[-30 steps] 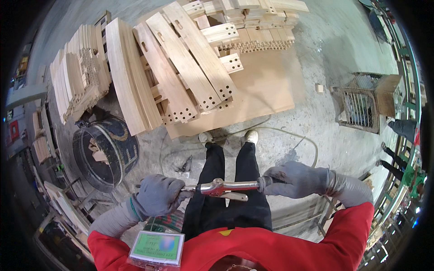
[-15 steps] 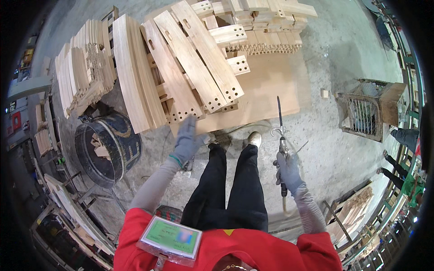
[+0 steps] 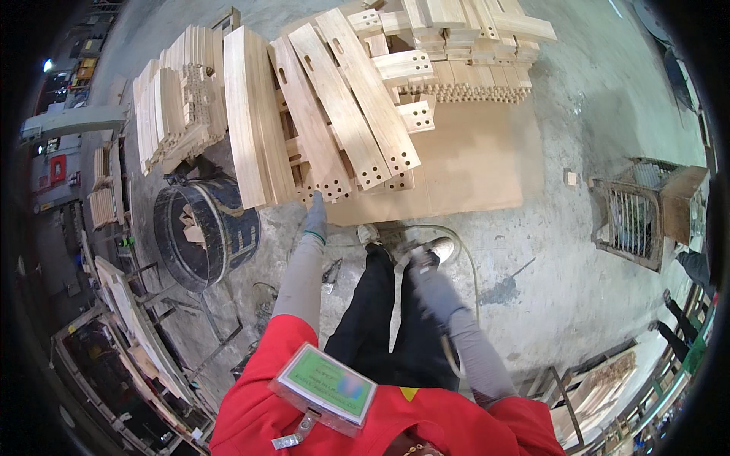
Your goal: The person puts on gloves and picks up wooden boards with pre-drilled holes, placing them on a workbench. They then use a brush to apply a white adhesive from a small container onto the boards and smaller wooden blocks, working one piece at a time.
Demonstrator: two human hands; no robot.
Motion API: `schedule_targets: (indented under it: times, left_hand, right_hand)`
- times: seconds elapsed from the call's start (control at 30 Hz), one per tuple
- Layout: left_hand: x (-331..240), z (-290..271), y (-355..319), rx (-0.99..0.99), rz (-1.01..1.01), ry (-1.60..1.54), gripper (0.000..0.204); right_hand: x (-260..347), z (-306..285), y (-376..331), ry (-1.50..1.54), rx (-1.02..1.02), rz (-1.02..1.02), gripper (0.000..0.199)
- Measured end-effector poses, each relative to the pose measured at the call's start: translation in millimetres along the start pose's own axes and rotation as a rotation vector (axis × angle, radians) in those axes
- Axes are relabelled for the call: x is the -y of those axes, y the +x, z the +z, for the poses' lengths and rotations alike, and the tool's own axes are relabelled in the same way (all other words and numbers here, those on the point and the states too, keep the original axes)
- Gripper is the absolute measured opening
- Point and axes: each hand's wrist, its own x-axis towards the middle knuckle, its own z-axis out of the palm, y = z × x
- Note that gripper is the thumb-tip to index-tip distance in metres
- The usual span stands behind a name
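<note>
My left hand (image 3: 315, 220), in a grey glove, reaches to the near end of the pale wooden boards (image 3: 313, 121), fingers stretched out, their tips at a board end with drilled holes. Whether they press on the wood I cannot tell. My gloved right hand (image 3: 436, 295) is in front of my thighs, smeared by motion, closed round a slim hand tool (image 3: 417, 260) with a hose (image 3: 475, 277) trailing from it. The tool's long rod is lost in the blur. Several boards lie side by side across crosswise pieces, showing slots at their far ends and round holes at the near ends.
Brown cardboard sheet (image 3: 471, 163) lies under the boards. More wooden pieces are stacked at far right (image 3: 487, 45) and left (image 3: 179, 99). A dark drum (image 3: 220, 228) with offcuts stands on the left, a wire-sided crate (image 3: 635, 216) on the right. Another person's legs (image 3: 673, 327) show at the right rim.
My right hand has swung left with the tool, from beside my right leg to before my thighs. My left hand has shifted toward the board ends. The view has moved slightly.
</note>
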Motion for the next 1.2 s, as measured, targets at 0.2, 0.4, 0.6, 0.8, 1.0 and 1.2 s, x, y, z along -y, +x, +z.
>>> schedule_targets:
  times: [0.2,0.4,0.6,0.8,1.0,1.2]
  left_hand:
    - [7.4,-15.9,21.1,0.156,0.05,-0.149,0.083]
    - [-8.3,-4.4,35.4,0.207,-0.066,-0.149,0.081]
    - [-24.0,-7.0,59.2,0.285,0.38,-0.029,0.072]
    - [-21.0,18.1,48.6,0.322,0.296,0.041,0.07]
    - [-36.4,-10.0,54.0,0.425,0.322,0.2,0.064]
    - [-49.6,-18.1,70.8,0.372,0.486,0.251,0.06]
  right_hand:
    - [40.0,6.8,18.7,0.107,0.028,0.111,0.05]
    - [57.2,13.4,25.4,0.089,0.286,0.152,0.043]
    - [61.5,-55.9,17.9,0.417,-0.126,0.389,0.046]
    - [125.0,-7.0,55.6,0.236,0.145,0.287,0.041]
    - [206.6,-47.4,159.0,0.059,0.065,0.165,0.046]
    - [264.1,-111.9,243.0,0.349,-0.168,0.165,0.046]
